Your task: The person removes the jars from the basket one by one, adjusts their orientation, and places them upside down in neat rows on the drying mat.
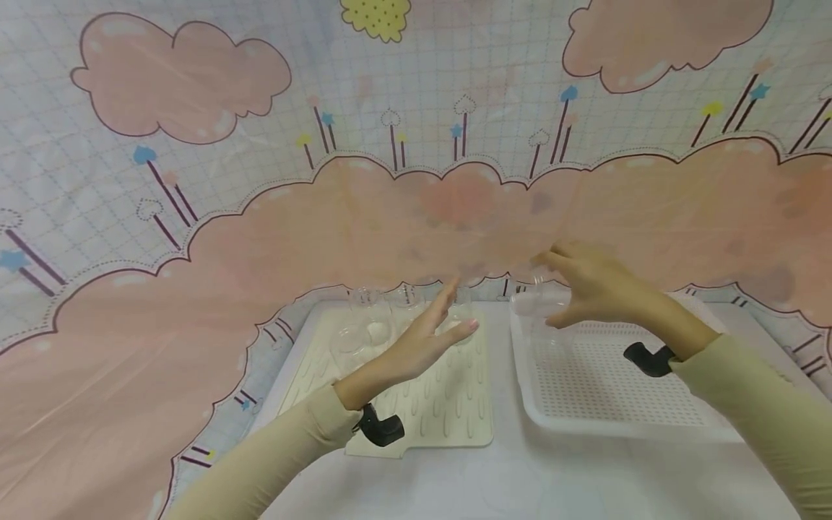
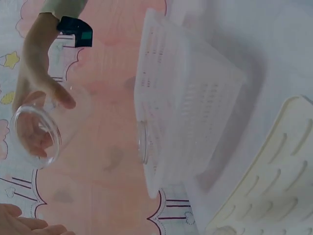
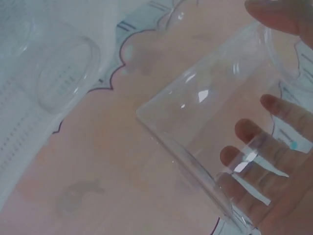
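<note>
A clear, colourless cup [image 3: 200, 112] with a round rim is held in my right hand [image 1: 594, 289], thumb on one side and fingers on the other. It hangs above the far left part of the white basket, and its outline is faint in the head view. My left hand [image 1: 422, 341] is raised over the drying mat [image 1: 448, 412], fingers straight and thumb apart, with nothing in it. In the left wrist view only its fingers [image 2: 29, 225] show at the lower corner. Several clear cups [image 1: 351, 343] stand on the mat beyond and beside the left hand.
The white perforated basket [image 1: 539, 415] stands to the right of the mat on a white table [image 1: 481, 484]. Another clear cup [image 3: 68, 73] is inside the basket, near its edge. Behind the table hangs a patterned cloth [image 1: 390, 217] with pink clouds.
</note>
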`<state>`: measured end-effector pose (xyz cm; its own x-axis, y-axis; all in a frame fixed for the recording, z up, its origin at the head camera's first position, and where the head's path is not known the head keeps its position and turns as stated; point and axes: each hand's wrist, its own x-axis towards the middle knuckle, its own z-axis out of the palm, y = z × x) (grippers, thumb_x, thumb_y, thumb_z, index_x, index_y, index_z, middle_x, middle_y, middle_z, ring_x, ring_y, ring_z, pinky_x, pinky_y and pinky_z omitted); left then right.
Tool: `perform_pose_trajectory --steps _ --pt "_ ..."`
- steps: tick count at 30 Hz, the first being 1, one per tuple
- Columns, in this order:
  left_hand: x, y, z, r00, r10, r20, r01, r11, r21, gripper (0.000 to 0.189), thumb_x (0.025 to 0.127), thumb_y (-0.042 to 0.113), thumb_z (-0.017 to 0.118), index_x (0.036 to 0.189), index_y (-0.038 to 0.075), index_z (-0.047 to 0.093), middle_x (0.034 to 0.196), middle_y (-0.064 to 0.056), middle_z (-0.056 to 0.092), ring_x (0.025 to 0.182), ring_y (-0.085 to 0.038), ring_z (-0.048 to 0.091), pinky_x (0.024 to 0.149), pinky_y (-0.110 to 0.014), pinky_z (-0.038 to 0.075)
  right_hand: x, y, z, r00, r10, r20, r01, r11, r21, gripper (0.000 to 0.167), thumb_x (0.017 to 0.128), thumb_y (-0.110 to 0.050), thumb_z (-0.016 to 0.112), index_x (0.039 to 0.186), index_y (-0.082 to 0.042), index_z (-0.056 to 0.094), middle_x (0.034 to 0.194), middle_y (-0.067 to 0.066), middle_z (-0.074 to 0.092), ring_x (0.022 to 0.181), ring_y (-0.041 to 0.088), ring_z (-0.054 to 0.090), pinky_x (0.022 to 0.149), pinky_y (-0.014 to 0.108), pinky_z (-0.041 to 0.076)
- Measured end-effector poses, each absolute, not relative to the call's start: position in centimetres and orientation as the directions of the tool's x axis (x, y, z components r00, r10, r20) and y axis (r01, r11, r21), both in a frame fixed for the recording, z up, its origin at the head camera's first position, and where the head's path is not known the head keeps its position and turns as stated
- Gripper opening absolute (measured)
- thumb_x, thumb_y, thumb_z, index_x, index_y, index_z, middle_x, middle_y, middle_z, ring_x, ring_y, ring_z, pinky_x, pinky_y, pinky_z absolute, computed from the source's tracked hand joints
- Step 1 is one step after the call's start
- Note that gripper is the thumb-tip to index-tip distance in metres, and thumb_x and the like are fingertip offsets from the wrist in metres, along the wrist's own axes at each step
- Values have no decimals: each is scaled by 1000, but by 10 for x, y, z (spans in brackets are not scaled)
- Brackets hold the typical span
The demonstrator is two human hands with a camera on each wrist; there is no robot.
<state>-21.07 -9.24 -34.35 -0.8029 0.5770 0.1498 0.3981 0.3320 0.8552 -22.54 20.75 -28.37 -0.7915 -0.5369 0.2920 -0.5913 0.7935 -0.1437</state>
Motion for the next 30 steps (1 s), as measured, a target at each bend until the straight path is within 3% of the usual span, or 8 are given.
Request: perform_pose_trajectory --steps 3,8,19,30 --pt "-211 -85 -343 -797 582 163 402 310 861 82 97 59 53 160 38 4 165 4 14 149 -18 20 119 -41 21 -226 200 -287 -780 -544 309 -599 792 -118 79 58 -34 92 126 -7 62 100 4 58 79 21 52 62 36 46" --pt "-212 -74 -341 -788 585 193 404 254 879 81 98 54 55 160 37 6 165 4 14 149 -16 19 119 -34 22 -226 189 -290 -777 -548 309 -599 795 -96 79 58 -36 92 125 -9 62 103 5 58 85 25 54 68 40 48" --pt "-210 -61 -337 -812 544 212 355 172 919 74 98 42 61 158 32 19 162 -3 26 144 -26 32 115 -43 33 -215 165 -291 -774 -545 322 -600 793 -100 79 57 -33 93 125 -9 62 104 5 56 98 29 52 78 45 47" --pt "-207 -56 -337 -840 504 202 303 127 944 69 93 25 72 152 20 34 145 -9 41 132 -29 45 103 -34 47 -205 152 -292 -774 -549 315 -594 802 -62 78 56 -36 93 124 -10 63 104 4 55 95 27 52 80 44 47"
